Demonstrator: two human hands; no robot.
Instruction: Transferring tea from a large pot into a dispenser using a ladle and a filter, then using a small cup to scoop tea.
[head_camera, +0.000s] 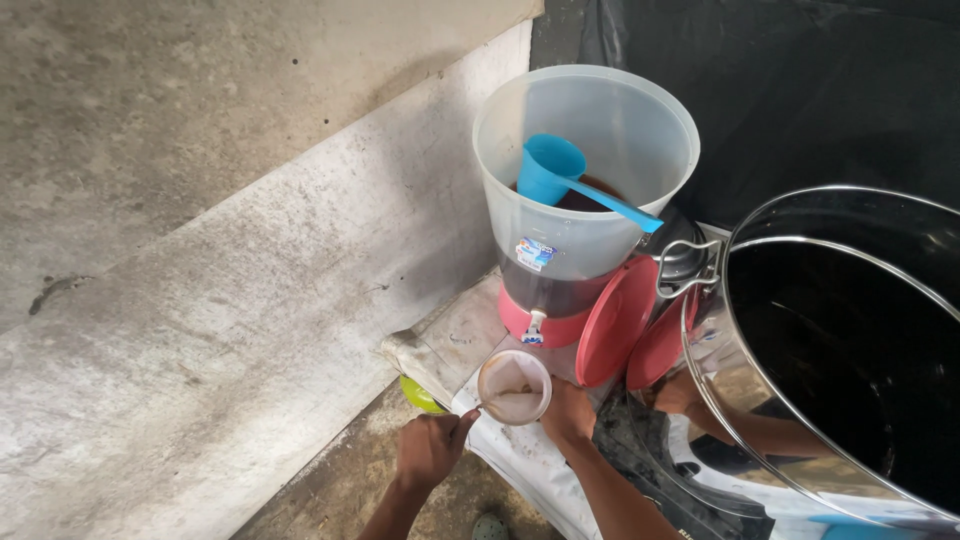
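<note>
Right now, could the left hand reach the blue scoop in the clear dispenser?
Probably yes: the dispenser is open-topped and nothing covers the blue scoop, but the left hand is low and holds a spoon.

Translucent white dispenser (585, 180) on a pink base (540, 325), dark brown liquid inside. Blue ladle (565, 175) at its centre. Two pink-red lids (615, 320) at four o'clock of the base. Shiny silver pot (740, 400), black within. Clear cup (514, 387) of milky beige drink. Lime-green object (418, 395) at nine o'clock of the cup. Mottled grey wall (200, 250).

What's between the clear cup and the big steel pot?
Head view: two pink lids lean between the cup and the steel pot.
</note>
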